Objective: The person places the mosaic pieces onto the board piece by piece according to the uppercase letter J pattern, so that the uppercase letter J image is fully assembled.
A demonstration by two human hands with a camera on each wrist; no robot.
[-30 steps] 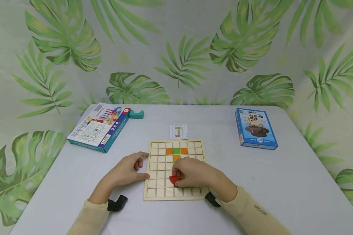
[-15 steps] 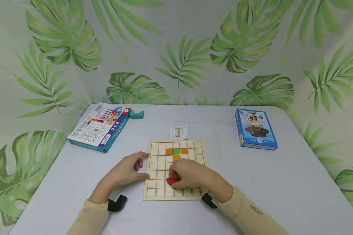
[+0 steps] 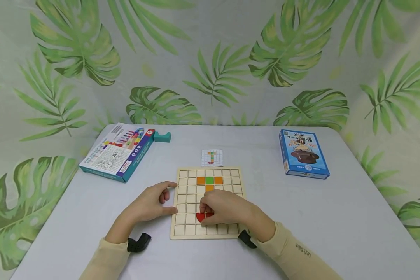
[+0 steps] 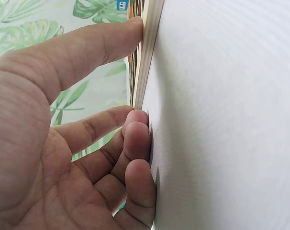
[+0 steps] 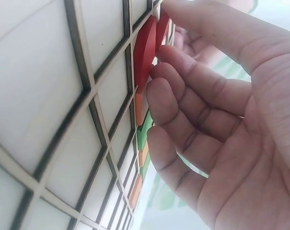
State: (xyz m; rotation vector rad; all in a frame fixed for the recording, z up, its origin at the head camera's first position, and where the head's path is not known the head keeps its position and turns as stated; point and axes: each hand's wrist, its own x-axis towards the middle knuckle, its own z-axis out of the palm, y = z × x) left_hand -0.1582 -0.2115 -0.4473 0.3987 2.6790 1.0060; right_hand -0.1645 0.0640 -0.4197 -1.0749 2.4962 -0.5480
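Note:
A wooden grid board [image 3: 190,229] lies on the table. My left hand [image 3: 150,202] rests at its left edge, thumb and index fingertip touching the rim; the left wrist view shows the other fingers [image 4: 138,184] loosely bent by the tabletop. Over the lower middle squares, my right hand [image 3: 227,208] pinches a red quarter-round tile [image 3: 200,217] between thumb and index finger. A second red tile [image 5: 144,52] sits beside it in the grid. Orange tiles [image 3: 209,188] and a green tile [image 3: 209,180] fill squares higher up; my right hand hides part of that column.
A small pattern card [image 3: 212,158] lies just beyond the board. To the left back are a white and teal box [image 3: 117,151] and a teal block [image 3: 162,137]. A blue box [image 3: 304,153] lies at the right.
My right hand has shifted a little left and toward me with the red tile, which has turned and now lies beside the other red tile. The left hand stays put.

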